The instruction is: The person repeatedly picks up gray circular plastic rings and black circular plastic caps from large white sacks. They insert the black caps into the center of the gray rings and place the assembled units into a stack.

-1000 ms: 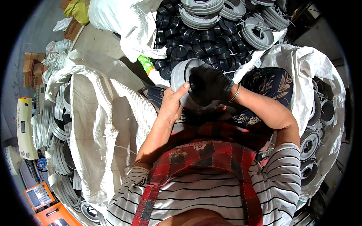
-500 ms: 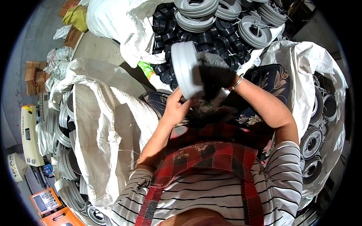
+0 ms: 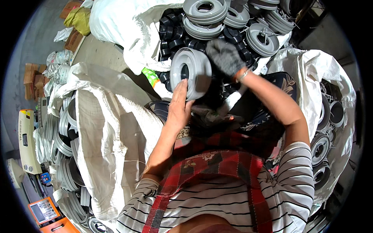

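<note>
- Pinching the ring (image 3: 195, 72) by its lower rim, just beyond the palm: left hand (image 3: 180, 110).
- Right hand (image 3: 224, 58) has come away, so the left steadies alone.
- Black caps (image 3: 233, 36) beyond right hand; its grip, cannot tell.

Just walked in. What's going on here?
A person's bare left hand holds a thick, light-grey, plastic-looking ring near its lower edge, fingers against its face. The right hand, in a dark-grey glove, is beside the ring's upper right rim, over a pile of black ribbed plastic-looking rings; whether it touches anything is unclear. Other light-grey rings are stacked on the pile, and more sit in large white woven sacks on both sides.
</note>
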Motion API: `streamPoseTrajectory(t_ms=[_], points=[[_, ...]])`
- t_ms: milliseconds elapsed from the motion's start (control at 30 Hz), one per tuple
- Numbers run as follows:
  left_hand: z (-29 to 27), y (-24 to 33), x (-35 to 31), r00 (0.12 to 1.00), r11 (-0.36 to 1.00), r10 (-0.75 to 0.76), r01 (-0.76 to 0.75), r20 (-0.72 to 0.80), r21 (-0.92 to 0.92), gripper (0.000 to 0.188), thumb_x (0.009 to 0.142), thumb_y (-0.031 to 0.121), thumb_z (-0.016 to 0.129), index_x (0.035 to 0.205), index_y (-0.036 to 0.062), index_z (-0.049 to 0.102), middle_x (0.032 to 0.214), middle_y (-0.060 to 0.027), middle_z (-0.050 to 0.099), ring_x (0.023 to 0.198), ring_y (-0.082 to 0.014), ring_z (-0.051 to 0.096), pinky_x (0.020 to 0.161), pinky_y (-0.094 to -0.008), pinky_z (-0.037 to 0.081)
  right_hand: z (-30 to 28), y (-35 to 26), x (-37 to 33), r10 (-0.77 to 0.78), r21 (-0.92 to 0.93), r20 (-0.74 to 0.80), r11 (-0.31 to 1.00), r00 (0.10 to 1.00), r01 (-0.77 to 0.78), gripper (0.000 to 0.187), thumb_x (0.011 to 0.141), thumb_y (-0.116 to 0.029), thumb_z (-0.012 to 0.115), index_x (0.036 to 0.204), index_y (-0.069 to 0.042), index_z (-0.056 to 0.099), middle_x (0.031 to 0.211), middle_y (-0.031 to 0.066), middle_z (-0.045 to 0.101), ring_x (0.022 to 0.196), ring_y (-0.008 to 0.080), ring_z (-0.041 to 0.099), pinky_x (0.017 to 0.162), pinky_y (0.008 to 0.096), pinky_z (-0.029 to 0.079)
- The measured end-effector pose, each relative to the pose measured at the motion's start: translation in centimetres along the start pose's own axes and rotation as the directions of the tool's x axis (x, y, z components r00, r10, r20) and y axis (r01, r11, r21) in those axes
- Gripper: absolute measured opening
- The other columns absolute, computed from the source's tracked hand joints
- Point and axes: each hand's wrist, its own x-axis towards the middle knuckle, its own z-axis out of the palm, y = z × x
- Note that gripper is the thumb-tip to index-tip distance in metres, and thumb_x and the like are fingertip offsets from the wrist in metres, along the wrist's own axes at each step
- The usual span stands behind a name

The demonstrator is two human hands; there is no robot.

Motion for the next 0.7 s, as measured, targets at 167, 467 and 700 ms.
streamPoseTrajectory(t_ms=[167,467,700], points=[[1.1,-2.8,0.2,0.958,0.982,-0.189,0.182,0.217,0.050,0.072,0.069,0.001,0.069,0.132,-0.0043,0.035,0.134,-0.0255,0.038,0.127,-0.0389,0.035,0.105,-0.0392,0.031,-4.0,4.2,10.8,-0.257,-0.471,-0.384,0.880,0.887,0.051,0.028,0.080,-0.023,0.057,0.103,-0.007,0.058,0.093,0.0134,0.064,0.089,0.0305,0.060,0.075,0.0397,0.050],[-2.8,-2.7,9.0,0.730,0.243,-0.666,0.014,-0.156,-0.970,0.047,0.085,0.019,0.064,0.120,-0.0065,0.047,0.114,-0.0144,0.057,0.106,-0.0224,0.054,0.096,-0.0323,0.040,-4.0,-3.2,9.1,-0.509,-0.387,0.016,0.791,0.861,0.475,0.017,0.081,-0.018,0.053,0.091,-0.005,0.059,0.085,0.0140,0.061,0.075,0.0298,0.060,0.065,0.0374,0.050],[-3.3,-4.8,9.6,0.591,0.221,-0.754,-0.184,-0.288,-0.958,0.034,0.082,0.007,0.065,0.113,-0.0018,0.052,0.097,-0.0079,0.059,0.086,-0.0169,0.058,0.079,-0.0317,0.049,1.4,-2.8,14.5,-0.108,-0.027,0.063,0.994,0.992,0.109,0.037,0.077,-0.018,0.058,0.111,-0.006,0.057,0.103,0.0139,0.058,0.091,0.0328,0.057,0.076,0.0415,0.048]])
